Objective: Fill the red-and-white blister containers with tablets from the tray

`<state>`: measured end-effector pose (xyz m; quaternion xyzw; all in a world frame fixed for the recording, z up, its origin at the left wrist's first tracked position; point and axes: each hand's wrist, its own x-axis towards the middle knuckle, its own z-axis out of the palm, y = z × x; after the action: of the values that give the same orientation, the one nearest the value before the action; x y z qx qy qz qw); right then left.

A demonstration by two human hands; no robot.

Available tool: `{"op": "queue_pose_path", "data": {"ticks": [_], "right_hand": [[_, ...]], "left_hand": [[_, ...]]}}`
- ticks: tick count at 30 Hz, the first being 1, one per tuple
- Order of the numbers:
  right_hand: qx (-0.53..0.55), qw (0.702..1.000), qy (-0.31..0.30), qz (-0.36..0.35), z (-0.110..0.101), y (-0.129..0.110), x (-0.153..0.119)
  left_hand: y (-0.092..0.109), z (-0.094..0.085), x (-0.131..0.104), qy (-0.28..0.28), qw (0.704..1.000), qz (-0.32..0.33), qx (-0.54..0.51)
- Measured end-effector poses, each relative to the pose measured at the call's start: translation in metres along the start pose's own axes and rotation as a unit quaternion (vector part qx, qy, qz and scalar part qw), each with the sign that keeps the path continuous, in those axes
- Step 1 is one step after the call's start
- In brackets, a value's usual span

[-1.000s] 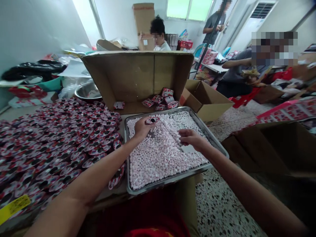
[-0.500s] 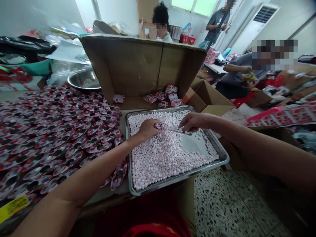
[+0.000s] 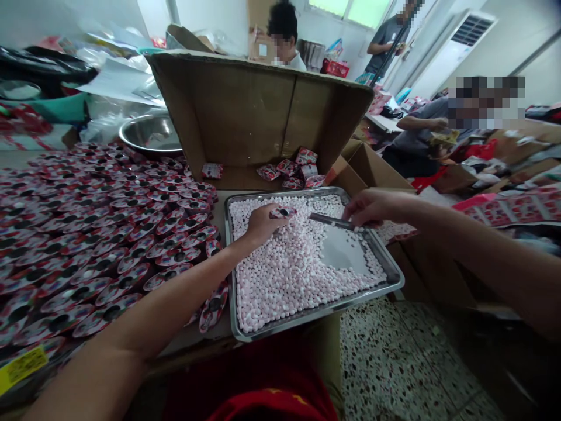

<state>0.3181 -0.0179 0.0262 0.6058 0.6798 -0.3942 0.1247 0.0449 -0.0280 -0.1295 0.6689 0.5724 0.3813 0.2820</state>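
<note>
My left hand (image 3: 262,225) is closed around a small red-and-white printed packet (image 3: 283,212), held over the left-centre of a metal tray (image 3: 315,320). Small pale pink and white pellets (image 3: 280,280) cover most of the tray, heaped near the middle. My right hand (image 3: 368,208) grips a narrow dark metal strip, perhaps a slim scoop (image 3: 326,220). Its tip points left towards the packet, with a gap between them. A bare patch of tray floor shows below the strip. Many similar packets (image 3: 131,234) stand upright with dark openings on the table at the left.
Behind the tray a cardboard box (image 3: 245,111) lies on its side with several closed packets (image 3: 302,169) inside. A steel bowl (image 3: 151,134) stands at the back left. An open carton (image 3: 372,169) is at the right. Other people (image 3: 421,128) are farther back.
My right hand has drawn back to the right, away from the packet, and the metal strip now shows clearly. My left hand has tilted the packet and raised it slightly.
</note>
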Motion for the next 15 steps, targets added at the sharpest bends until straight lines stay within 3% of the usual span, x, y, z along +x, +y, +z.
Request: {"op": "queue_pose_path", "data": {"ticks": [2, 5, 8, 11, 15], "right_hand": [[-0.092, 0.990, 0.100, 0.033, 0.027, 0.034, 0.000], [-0.238, 0.940, 0.234, 0.076, 0.085, 0.072, 0.010], [-0.239, 0.927, 0.276, 0.090, 0.132, 0.074, 0.032], [-0.189, 0.936, 0.290, 0.069, 0.148, 0.051, 0.062], [-0.043, 0.948, 0.315, 0.021, 0.144, 0.037, 0.091]], "left_hand": [[-0.003, 0.008, 0.010, 0.058, 0.997, -0.041, -0.033], [-0.009, 0.030, 0.028, 0.112, 0.990, -0.066, -0.058], [-0.007, 0.062, 0.038, 0.150, 0.984, -0.069, -0.060], [0.008, 0.095, 0.035, 0.176, 0.977, -0.082, -0.086], [0.035, 0.121, 0.023, 0.150, 0.964, -0.129, -0.176]]}}
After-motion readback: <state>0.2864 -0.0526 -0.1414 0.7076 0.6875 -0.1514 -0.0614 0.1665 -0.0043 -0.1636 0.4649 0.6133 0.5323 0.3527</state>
